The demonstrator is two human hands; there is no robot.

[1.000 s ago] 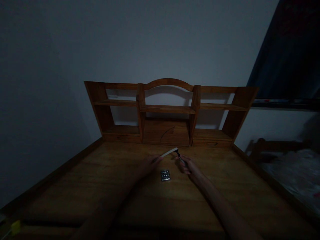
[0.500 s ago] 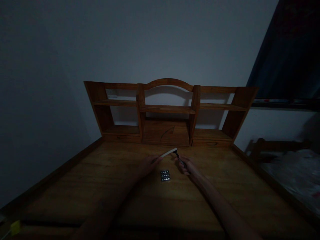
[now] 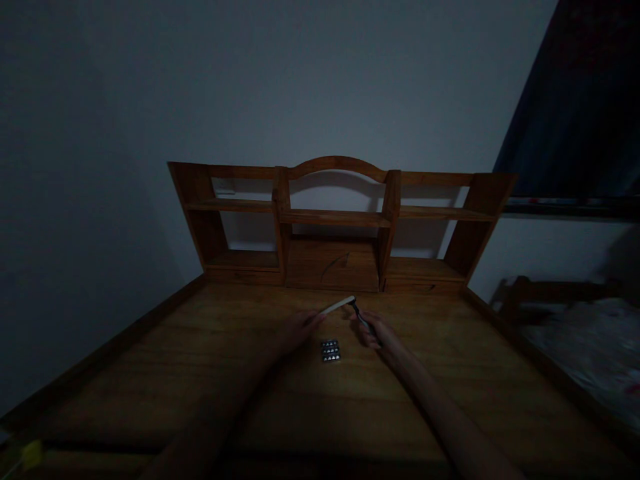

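My left hand (image 3: 303, 325) is closed around the near end of a pale, narrow stick (image 3: 337, 306), which slants up to the right. In my right hand (image 3: 375, 329) is a razor (image 3: 361, 319) with a dark, light-striped handle, its small head pointing up and to the left. The razor head and the stick's far end meet, or nearly so, above the desk; the dim light hides the exact contact. Between my hands and nearer to me, a small dark pack (image 3: 331, 351) with three rows of shiny silver spots lies on the wooden desk (image 3: 240, 373).
Along the back of the desk stands a wooden shelf unit (image 3: 335, 217) with open compartments, against a pale wall (image 3: 320, 80). Raised edges run down both sides of the desk. At right are a dark curtain (image 3: 575, 113) and a pale, crumpled heap (image 3: 590, 340). Something yellow (image 3: 32, 453) sits lower left.
Both hands stay in nearly the same place, with the stick and razor still held. The razor has shifted very slightly; the pack has not visibly been moved.
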